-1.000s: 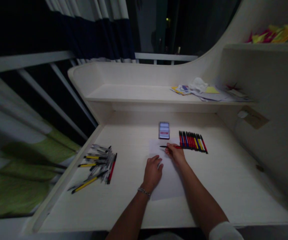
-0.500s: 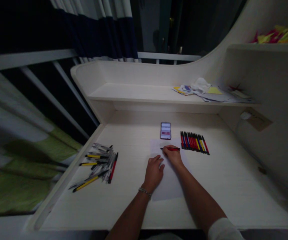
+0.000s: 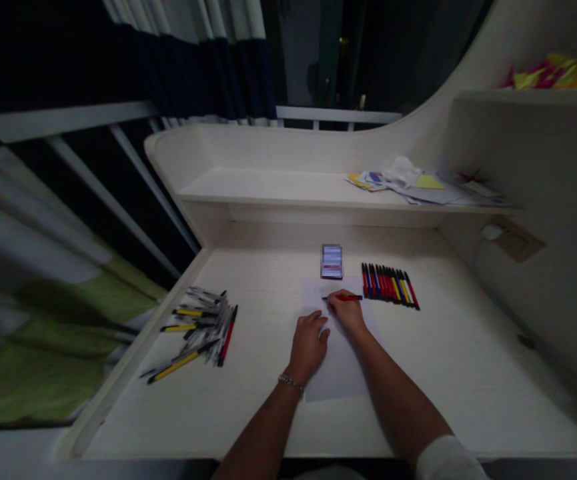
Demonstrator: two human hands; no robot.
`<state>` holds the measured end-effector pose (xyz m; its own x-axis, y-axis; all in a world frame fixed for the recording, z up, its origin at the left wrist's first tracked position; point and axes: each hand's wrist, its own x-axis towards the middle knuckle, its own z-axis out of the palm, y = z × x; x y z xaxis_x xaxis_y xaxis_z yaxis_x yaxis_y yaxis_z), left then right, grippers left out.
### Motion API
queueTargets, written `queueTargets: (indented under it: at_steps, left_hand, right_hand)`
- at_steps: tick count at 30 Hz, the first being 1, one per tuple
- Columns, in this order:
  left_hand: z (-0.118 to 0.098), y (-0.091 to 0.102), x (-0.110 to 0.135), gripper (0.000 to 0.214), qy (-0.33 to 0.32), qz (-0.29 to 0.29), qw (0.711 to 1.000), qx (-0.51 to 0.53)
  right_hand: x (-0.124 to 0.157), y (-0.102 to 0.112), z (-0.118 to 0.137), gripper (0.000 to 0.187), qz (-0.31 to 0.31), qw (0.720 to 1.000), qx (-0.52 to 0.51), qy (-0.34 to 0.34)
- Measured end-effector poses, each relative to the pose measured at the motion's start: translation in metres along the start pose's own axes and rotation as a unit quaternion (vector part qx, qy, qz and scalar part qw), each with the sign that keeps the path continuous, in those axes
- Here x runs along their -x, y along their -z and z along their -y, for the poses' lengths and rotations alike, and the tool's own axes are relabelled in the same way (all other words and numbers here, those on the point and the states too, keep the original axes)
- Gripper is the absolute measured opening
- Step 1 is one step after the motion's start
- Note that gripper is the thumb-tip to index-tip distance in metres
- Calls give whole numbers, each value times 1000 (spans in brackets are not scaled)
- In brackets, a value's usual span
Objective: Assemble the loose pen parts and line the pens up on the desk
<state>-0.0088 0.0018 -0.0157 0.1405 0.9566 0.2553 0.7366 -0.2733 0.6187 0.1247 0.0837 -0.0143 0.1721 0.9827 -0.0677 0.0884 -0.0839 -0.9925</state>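
Note:
A red pen (image 3: 353, 298) with a dark tip is gripped in my right hand (image 3: 345, 312), its point at the upper part of a white sheet of paper (image 3: 338, 373). My left hand (image 3: 309, 343) lies flat on the left side of that sheet, fingers stretched and somewhat apart. Just beyond the paper's top edge lies a phone (image 3: 331, 261) with a lit screen. To the right of it, several red, blue and yellow pens (image 3: 389, 285) are lined up side by side. Any marks on the paper are too faint to read.
A loose heap of pens and refills (image 3: 203, 327) covers part of the desk (image 3: 268, 413) at the left. Papers (image 3: 428, 190) and a crumpled white item (image 3: 403, 171) lie on the raised shelf. A cable (image 3: 498, 300) runs along the right wall from a plug.
My right hand with the red pen has shifted very slightly to the right. The left hand stays in place on the paper.

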Motion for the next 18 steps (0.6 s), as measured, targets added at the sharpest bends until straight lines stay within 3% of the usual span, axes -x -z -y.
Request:
queueTargets:
  at_steps: [5, 8, 12, 18]
  left_hand:
    - [1, 0, -1, 29, 4, 0, 1000, 6]
    - [2, 0, -2, 28, 7, -1, 1000, 10]
    - [3, -1, -3, 28, 7, 0, 1000, 13]
    - [3, 1, -4, 29, 19, 14, 999, 24]
  right_hand:
    - [-1, 13, 12, 52, -49, 977, -192, -84]
    - [8, 26, 24, 51, -59, 959, -269, -72]
    - [26, 44, 36, 36, -24, 922, -383, -45]
    - [42, 67, 35, 59, 66, 839, -528, -110]
